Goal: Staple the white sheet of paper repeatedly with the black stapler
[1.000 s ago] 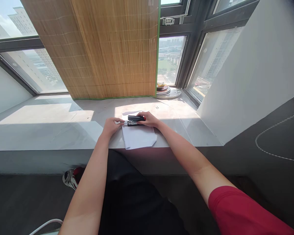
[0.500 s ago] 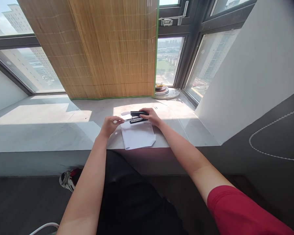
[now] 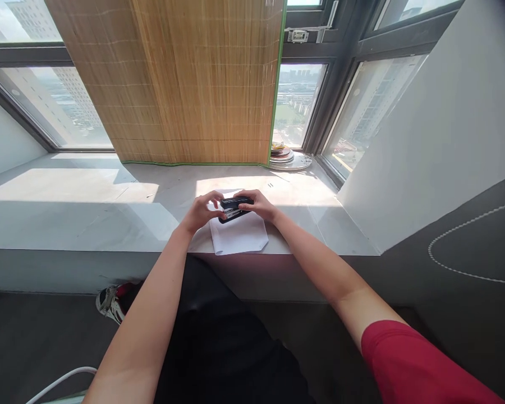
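Note:
A black stapler (image 3: 234,205) is held between both hands above the white paper (image 3: 239,235) on the sill. My right hand (image 3: 258,205) is closed around its right end. At its left end, my left hand (image 3: 207,211) has the thumb low and the fingers at the top, gripping the front. The upper arm and the base of the stapler stand a little apart, with a metal part showing between them. The paper's far side is partly hidden by the stapler and hands.
The pale window sill (image 3: 88,224) stretches to both sides. A bamboo blind (image 3: 193,84) hangs at its back. Stacked plates (image 3: 283,156) stand in the far right corner. A bead chain (image 3: 446,233) hangs at the right, and a white cable (image 3: 67,375) lies low at the left.
My left hand has moved from the drawn-out metal part to the stapler's front end. The stapler's upper arm and base are closer together. The view has shifted slightly.

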The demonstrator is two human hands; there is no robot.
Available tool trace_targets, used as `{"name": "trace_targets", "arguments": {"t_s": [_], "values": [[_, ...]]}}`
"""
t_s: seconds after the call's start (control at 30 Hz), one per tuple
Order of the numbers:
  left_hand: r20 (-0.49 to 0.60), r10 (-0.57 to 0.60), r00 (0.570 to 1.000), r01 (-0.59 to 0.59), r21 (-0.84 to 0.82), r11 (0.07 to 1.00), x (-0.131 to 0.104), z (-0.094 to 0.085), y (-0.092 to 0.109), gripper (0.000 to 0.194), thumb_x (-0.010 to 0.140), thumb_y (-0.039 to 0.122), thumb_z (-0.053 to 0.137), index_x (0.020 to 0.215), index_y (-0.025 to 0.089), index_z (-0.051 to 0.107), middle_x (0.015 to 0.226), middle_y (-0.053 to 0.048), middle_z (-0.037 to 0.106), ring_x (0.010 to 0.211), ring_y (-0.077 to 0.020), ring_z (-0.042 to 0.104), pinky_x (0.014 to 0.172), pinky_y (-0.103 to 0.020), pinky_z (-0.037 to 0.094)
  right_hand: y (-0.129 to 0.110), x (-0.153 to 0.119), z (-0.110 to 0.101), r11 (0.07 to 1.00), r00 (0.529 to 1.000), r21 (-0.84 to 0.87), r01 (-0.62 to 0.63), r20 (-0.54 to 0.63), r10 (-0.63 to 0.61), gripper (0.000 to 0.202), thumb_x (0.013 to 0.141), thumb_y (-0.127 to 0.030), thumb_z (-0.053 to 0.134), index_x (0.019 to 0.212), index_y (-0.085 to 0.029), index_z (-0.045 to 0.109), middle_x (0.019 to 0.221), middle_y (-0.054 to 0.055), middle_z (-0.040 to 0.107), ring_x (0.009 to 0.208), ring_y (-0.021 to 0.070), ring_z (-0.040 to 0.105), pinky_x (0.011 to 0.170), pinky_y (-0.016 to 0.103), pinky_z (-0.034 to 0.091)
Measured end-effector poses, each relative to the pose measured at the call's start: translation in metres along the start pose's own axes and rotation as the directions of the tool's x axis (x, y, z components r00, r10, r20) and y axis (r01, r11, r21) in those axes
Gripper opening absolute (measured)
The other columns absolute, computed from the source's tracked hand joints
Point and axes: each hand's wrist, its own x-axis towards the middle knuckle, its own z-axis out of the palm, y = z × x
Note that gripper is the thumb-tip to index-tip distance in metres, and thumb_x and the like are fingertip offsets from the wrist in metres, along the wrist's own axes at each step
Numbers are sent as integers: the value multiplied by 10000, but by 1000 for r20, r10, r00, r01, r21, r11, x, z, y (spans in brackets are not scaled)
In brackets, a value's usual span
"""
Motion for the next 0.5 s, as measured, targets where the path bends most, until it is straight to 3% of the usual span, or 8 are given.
{"name": "trace_targets", "arguments": {"t_s": [0.27, 0.5], "values": [[-45, -66, 997, 67, 19, 998, -2, -3, -8, 368, 766, 469, 925, 928, 230, 695, 841, -4, 711, 738, -174, 609, 713, -328, 520, 9, 4, 1, 987, 999, -157, -23, -47, 16, 554, 822, -632, 864, 1139, -182, 806, 1131, 105, 770, 1046, 275, 697, 918, 403, 562], [-57, 5, 998, -3, 28, 1000, -6, -7, -7, 413, 785, 556, 924, 938, 230, 720, 901, -36, 716, 796, -187, 595, 756, -338, 503, 8, 1, 8, 956, 997, -284, -67, 16, 75, 410, 820, -516, 864, 1108, -228, 822, 1061, 80, 776, 994, 257, 673, 897, 393, 545]]}}
